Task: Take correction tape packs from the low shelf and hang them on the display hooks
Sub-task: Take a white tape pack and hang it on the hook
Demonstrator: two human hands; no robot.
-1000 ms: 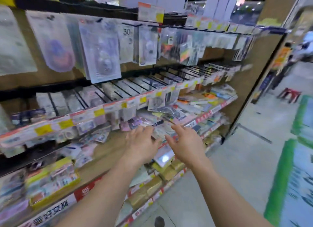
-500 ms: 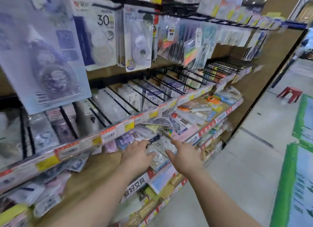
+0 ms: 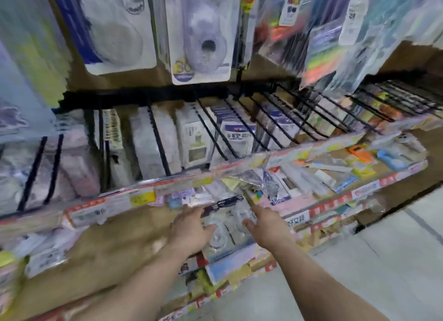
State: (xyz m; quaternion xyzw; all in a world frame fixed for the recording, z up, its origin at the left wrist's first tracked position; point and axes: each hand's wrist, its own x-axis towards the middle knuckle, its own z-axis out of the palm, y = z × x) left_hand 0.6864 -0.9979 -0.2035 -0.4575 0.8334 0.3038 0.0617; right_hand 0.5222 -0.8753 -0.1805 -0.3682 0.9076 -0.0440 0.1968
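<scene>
A clear blister pack of correction tape (image 3: 225, 227) with a dark header lies on the low wooden shelf (image 3: 115, 246). My left hand (image 3: 189, 229) rests on the pack's left side with fingers stretched forward. My right hand (image 3: 266, 227) touches its right side, index finger pointing ahead and thumb against the pack. Above the shelf, black display hooks (image 3: 215, 131) carry rows of white correction tape packs (image 3: 237, 136). Larger correction tape packs (image 3: 203, 33) hang on the top row. The picture is blurred, so how firmly either hand holds the pack is unclear.
More loose stationery packs (image 3: 335, 167) are scattered along the low shelf to the right. A price-label rail (image 3: 148, 196) runs just above my hands. Lower shelves with goods (image 3: 225, 275) sit beneath. Grey floor (image 3: 359, 272) lies to the right.
The view has moved closer and lower toward the shelf. Both hands have reached further in and now lie on either side of the clear pack.
</scene>
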